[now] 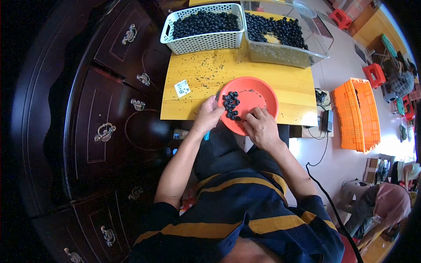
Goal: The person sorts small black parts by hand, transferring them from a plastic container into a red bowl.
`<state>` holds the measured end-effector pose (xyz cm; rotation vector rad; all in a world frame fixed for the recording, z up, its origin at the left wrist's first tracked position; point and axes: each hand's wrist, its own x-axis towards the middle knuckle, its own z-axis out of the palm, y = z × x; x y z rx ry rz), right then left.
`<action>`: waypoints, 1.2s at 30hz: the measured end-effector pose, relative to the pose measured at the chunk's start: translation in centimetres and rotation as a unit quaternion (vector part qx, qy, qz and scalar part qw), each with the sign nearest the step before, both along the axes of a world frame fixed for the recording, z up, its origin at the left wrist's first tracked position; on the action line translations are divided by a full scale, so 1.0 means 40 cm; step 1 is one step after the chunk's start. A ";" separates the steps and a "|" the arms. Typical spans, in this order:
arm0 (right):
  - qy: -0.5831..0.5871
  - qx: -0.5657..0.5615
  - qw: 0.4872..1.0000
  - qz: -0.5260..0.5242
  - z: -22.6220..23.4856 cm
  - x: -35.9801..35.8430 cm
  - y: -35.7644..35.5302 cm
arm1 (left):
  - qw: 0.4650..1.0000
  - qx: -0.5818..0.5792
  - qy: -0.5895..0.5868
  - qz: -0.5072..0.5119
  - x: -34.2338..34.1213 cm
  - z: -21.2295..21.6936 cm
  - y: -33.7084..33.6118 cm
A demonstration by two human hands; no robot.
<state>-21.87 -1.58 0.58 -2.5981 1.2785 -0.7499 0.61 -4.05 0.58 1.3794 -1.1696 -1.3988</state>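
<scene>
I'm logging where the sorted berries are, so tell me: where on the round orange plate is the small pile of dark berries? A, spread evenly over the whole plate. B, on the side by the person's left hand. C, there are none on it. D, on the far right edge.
B: the dark berries cluster on the orange plate beside the left hand; the rest is nearly bare.

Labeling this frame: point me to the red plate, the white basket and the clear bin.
red plate [258,94]: head view, bare inner surface right of the berries.
white basket [206,41]: head view, front lattice wall.
clear bin [280,55]: head view, front see-through wall.
</scene>
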 end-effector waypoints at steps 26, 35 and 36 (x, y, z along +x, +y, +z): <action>0.045 0.142 0.989 0.004 0.030 0.029 -0.028 | 0.999 0.033 -0.005 -0.008 0.011 -0.004 0.000; 0.014 0.088 0.996 -0.030 0.008 0.048 -0.066 | 0.999 -0.003 0.036 -0.025 0.002 0.014 0.001; 0.014 0.087 0.996 -0.032 -0.002 0.055 -0.070 | 0.999 0.002 0.025 -0.025 0.000 0.017 0.003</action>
